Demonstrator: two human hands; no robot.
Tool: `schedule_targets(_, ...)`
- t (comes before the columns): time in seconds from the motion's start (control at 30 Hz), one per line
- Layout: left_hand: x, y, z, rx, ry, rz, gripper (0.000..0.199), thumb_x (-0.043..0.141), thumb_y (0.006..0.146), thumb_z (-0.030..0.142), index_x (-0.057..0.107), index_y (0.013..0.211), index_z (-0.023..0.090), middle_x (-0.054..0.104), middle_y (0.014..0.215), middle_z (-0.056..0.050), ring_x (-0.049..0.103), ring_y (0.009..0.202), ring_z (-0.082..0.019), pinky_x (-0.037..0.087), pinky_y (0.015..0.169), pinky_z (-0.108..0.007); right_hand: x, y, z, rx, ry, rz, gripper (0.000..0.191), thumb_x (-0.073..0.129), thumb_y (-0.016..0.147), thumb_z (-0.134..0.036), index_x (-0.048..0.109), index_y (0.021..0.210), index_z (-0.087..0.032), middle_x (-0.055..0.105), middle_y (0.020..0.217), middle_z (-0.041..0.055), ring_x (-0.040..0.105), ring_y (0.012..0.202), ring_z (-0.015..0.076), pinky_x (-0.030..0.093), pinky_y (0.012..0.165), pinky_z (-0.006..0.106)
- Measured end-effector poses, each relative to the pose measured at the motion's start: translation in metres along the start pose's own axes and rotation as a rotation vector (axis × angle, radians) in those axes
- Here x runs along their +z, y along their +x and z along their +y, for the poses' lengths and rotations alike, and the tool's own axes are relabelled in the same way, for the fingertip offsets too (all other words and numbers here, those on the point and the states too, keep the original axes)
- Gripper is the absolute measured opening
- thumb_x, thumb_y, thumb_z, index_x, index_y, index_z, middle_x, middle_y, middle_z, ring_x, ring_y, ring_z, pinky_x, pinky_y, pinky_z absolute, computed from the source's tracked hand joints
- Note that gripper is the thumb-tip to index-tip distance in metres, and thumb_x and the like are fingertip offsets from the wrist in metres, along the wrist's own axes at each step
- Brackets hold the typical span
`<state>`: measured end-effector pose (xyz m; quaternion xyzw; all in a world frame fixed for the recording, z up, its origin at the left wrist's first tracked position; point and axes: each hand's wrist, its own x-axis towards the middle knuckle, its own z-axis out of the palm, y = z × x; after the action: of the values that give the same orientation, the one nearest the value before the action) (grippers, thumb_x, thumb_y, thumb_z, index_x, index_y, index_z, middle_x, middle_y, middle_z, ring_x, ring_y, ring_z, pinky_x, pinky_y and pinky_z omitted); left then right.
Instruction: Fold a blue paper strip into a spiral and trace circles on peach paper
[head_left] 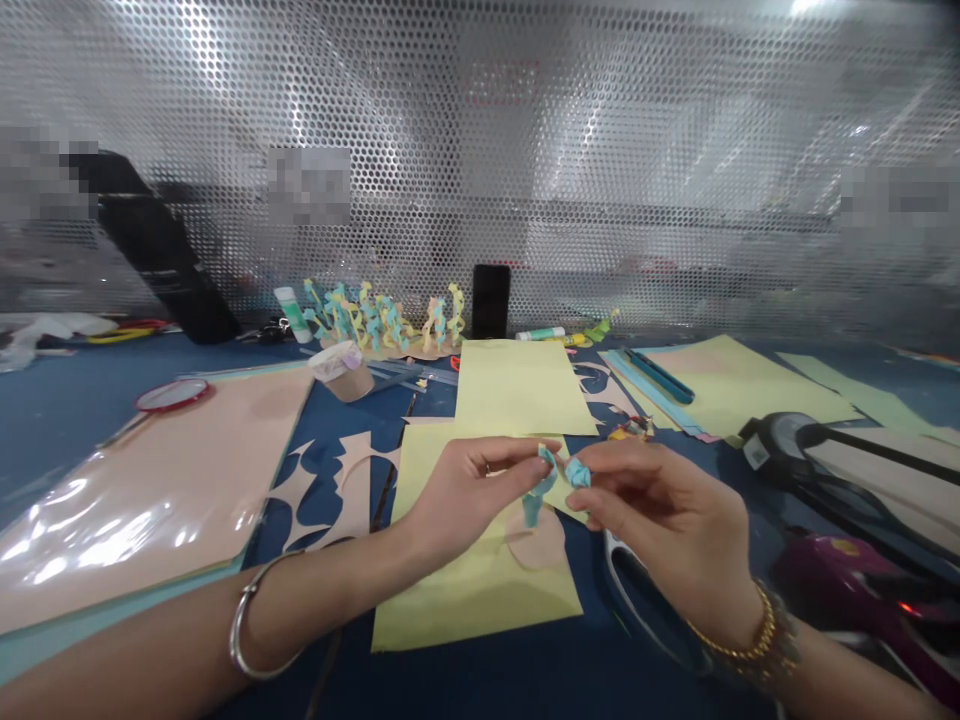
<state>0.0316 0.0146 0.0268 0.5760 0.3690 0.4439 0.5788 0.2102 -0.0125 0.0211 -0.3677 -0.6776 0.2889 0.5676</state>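
1. The left hand (465, 490) and right hand (660, 500) are close together, their fingertips pinching a twisted teal paper strip (534, 497) between them. The fingers hide part of it, so I can't make out its full shape.
2. The strip sits above a pale yellow paper sheet (480, 590), partly covered by the hands.
3. Farther back, a small paper cup (346, 378) holds something white; I can't tell what.
4. At lower right, a purple object (847, 590) is cut off by the frame.
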Motion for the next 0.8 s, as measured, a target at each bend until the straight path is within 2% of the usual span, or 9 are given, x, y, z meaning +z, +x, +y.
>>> schedule_targets(0.13,0.002,-0.003,0.003,0.074,0.071,-0.021,0.019,0.066,0.078,0.025,0.074,0.092,0.016,0.071,0.099,-0.007,0.064,0.090,-0.017,0.050,0.077,-0.023,0.002,0.001,-0.001,-0.008,0.022,-0.036,0.025,0.068,0.075,-0.012,0.065,0.094,-0.028,0.066,0.088,-0.0026,0.066,0.071,0.0106,0.058,0.058,0.018)
schedule_targets(0.3,0.005,-0.006,0.002,0.035,0.031,-0.015,0.020,0.067,0.077,0.025,0.072,0.094,0.017,0.073,0.094,-0.005,0.066,0.083,-0.014,0.052,0.076,-0.022,0.002,0.003,-0.003,-0.030,-0.050,-0.005,0.023,0.067,0.076,-0.013,0.065,0.093,-0.028,0.066,0.087,-0.0036,0.065,0.068,0.0080,0.057,0.058,0.014)
schedule_targets(0.53,0.007,-0.008,0.003,0.054,-0.001,0.087,0.010,0.072,0.070,0.022,0.073,0.079,0.017,0.074,0.079,-0.003,0.066,0.071,-0.012,0.053,0.066,-0.018,0.002,0.002,-0.003,-0.109,-0.144,0.027,0.025,0.068,0.075,-0.010,0.065,0.093,-0.026,0.067,0.089,-0.0023,0.064,0.074,0.0086,0.057,0.064,0.014)
schedule_targets(0.8,0.010,-0.011,0.008,0.048,0.012,0.152,0.008,0.074,0.067,0.017,0.074,0.074,0.018,0.075,0.075,-0.001,0.067,0.066,-0.010,0.054,0.061,-0.015,0.002,0.000,-0.002,-0.139,-0.175,0.029,0.024,0.067,0.075,-0.008,0.065,0.092,-0.026,0.067,0.089,-0.0025,0.063,0.078,0.0085,0.056,0.066,0.014)
